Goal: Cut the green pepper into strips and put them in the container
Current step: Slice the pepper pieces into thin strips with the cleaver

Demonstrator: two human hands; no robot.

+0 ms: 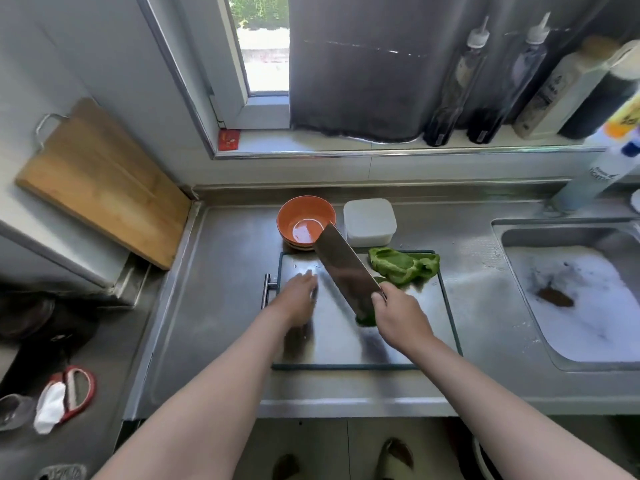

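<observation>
Flattened green pepper pieces lie at the far right corner of the steel cutting board. My right hand grips the handle of a cleaver, whose broad blade is raised and angled up toward the far left. A small green pepper piece shows just under the blade near my right hand. With fingers straight, my left hand rests flat on the left part of the board. Behind the board stand an orange bowl and a white lidded container.
A sink with foamy water lies to the right. Bottles line the window sill at the back. A wooden cutting board leans on the left wall. At the lower left, red-handled scissors lie on the dark stove surface.
</observation>
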